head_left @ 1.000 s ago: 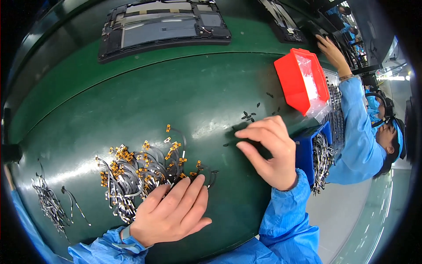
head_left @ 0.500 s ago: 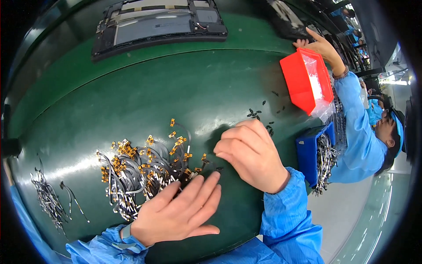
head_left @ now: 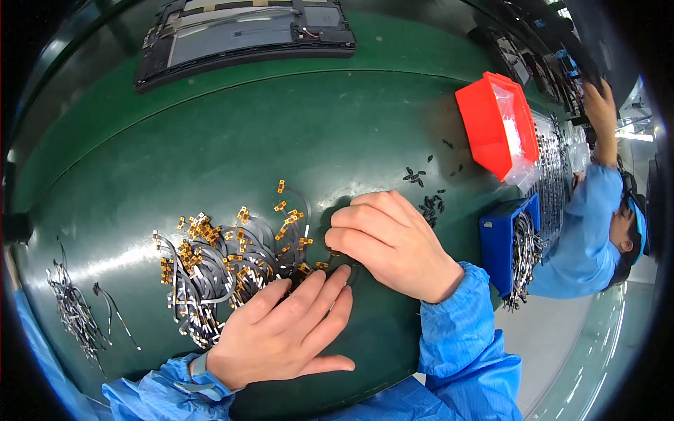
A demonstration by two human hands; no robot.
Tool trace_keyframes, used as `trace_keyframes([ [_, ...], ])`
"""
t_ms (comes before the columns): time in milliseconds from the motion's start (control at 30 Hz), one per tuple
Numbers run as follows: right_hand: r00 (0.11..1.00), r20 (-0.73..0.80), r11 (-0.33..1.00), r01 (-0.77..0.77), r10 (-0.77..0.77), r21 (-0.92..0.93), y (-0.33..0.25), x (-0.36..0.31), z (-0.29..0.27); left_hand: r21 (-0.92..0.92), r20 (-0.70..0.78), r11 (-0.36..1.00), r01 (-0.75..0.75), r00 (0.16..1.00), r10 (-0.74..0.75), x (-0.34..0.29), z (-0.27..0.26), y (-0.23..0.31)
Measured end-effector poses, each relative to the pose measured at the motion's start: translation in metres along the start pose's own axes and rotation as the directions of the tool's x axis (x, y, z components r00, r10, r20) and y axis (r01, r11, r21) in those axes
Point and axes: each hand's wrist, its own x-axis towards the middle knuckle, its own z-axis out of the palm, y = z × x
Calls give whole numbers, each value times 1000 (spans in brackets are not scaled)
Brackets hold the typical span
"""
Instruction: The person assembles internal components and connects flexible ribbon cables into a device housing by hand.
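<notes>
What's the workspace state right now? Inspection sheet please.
Surface: green mat, curved by the lens.
Job's things: pile of flat cables with gold ends.
Clutter: small dark parts; thin wire bundle; red bin; blue bin; framed panel.
Grippers: left hand flat on the pile's edge; right hand curled at the pile's right edge.
Cables: nothing seen beyond the pile.
Surroundings: co-worker in blue at right.

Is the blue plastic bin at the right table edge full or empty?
Partly filled: the blue plastic bin holds a bundle of dark thin cables, some hanging over its lower edge.
</notes>
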Motion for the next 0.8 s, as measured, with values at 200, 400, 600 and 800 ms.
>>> trace_keyframes([
  [200, 999, 10, 999, 43, -43, 9, 2, -2, -5, 25, 6, 999, 21, 1000, -21, -1, 0, 0],
  [400, 996, -64, 997, 71, -70, 8, 0, -14, -10, 29, -1, 999, 15, 1000, -15, 0, -2, 0],
  [600, 997, 0, 997, 81, -81, 1, 2, -16, -15, 37, -11, 999, 23, 1000, -22, -1, 0, 0],
  [800, 997, -2, 996, 76, -76, 42, 5, -17, -15, 59, 24, 998, 10, 1000, -12, -2, -1, 0],
])
